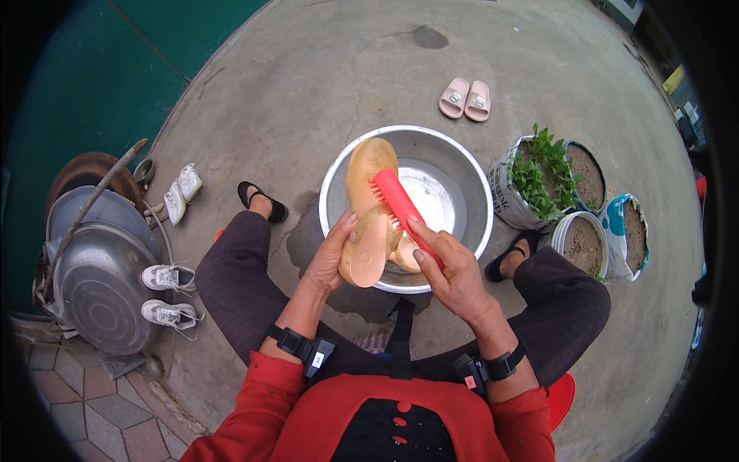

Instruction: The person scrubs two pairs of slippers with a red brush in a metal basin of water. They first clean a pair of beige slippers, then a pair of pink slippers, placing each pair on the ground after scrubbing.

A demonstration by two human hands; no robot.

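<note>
My left hand [332,254] grips the side of a yellowish slide sandal [369,167], tilted over the near left part of a metal basin [485,190]. In my right hand [456,274] is a red plastic brush [404,199], its bristles against the sandal near the strap. A second sandal [407,254] shows partly in the basin, below the brush; the rest of it is hidden. Shallow clear water [439,196] lies in the basin.
Pink slides [465,99] rest on the concrete beyond the basin. Plant bags [508,190] and a white soil bucket [583,242] stand at right. White sneakers [167,277] and an overturned metal basin [104,289] are at left. Wet concrete [306,242] borders the washing basin.
</note>
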